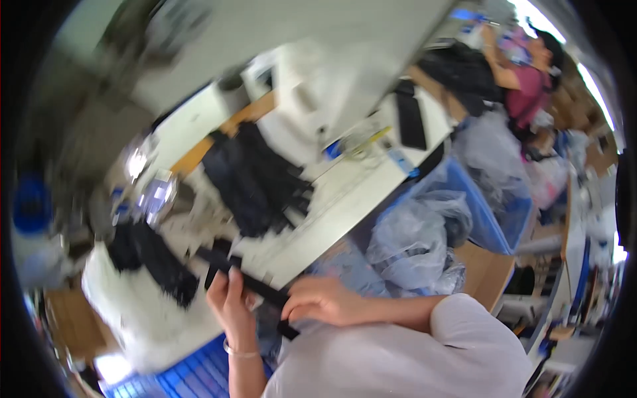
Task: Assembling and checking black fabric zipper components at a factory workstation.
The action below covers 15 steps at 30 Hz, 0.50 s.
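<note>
A black fabric strip (262, 289) stretches between my two hands at the near edge of the table. The fingers of my left hand (230, 302) pinch it near its left end, with a ring on the wrist below. My right hand (323, 300) is closed on it further right, and a loose end hangs beneath. Just beyond lies a pile of black fabric strips (252, 179) on the white sewing table (325, 212). Left of my left hand, another black bundle (159, 262) rests by a white heap. Blur hides fine detail.
The pale sewing machine (312, 86) stands across the table, with a dark phone (411, 121) to its right. A blue bin (494, 209) and clear plastic bags (418, 245) are at the right. A blue crate (196, 375) sits below left. Another person (527, 86) sits far right.
</note>
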### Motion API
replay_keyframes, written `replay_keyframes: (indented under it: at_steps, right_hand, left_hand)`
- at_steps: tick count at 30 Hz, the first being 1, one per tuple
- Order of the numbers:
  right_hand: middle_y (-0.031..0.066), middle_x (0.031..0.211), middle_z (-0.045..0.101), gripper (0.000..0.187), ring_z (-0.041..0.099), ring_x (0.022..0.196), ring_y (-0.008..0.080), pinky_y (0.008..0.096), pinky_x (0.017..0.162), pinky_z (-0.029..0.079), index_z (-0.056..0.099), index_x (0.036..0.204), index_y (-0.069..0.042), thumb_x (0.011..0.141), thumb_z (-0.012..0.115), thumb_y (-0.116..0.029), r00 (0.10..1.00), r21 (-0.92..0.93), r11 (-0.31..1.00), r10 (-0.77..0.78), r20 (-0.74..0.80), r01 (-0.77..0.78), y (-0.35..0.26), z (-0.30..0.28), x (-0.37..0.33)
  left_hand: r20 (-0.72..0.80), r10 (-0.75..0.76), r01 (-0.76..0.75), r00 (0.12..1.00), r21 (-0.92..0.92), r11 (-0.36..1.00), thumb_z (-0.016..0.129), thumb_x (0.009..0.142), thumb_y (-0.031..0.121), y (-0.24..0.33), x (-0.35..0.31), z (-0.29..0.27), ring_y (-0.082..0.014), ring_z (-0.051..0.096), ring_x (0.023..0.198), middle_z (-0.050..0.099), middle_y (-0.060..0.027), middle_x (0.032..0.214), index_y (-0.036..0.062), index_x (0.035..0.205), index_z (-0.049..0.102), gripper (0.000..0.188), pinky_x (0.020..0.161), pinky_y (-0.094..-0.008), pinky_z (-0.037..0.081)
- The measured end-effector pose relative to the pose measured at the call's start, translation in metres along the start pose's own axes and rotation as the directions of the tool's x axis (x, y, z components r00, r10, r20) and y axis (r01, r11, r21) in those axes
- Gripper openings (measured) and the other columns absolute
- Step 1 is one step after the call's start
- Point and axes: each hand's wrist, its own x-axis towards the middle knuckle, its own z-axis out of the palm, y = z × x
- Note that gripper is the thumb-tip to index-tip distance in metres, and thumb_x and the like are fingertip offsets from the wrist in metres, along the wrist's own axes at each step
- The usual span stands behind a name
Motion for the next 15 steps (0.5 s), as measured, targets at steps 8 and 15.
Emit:
replay_keyframes:
  at_steps: [8,15]
  right_hand:
    - [-0.0004,0.072,0.056,0.048,0.051,0.067,0.0052,0.0218,0.065,0.046,0.042,0.135,-0.001,0.088,0.052,0.003,0.881,0.341,0.841,0.469,-0.070,-0.421,0.004,-0.037,0.004]
    - [0.0040,0.074,0.065,0.005,0.059,0.067,0.0088,0.0215,0.062,0.047,0.064,0.086,0.006,0.083,0.063,0.002,0.815,0.167,0.798,0.569,0.114,-0.580,0.012,-0.026,0.002]
  left_hand:
    - [0.179,0.375,-0.351,0.910,0.813,0.464,0.069,0.079,0.009,0.015,-0.001,-0.039,-0.0181,0.059,0.065,0.056,-0.0111,0.090,0.0017,0.098,0.061,0.022,0.054,-0.0294,0.044]
    - [0.133,0.241,-0.225,0.962,0.882,0.413,0.070,0.076,0.013,0.002,-0.006,-0.051,-0.0324,0.059,0.077,0.055,-0.0103,0.092,0.0054,0.092,0.055,0.023,0.066,-0.0396,0.047]
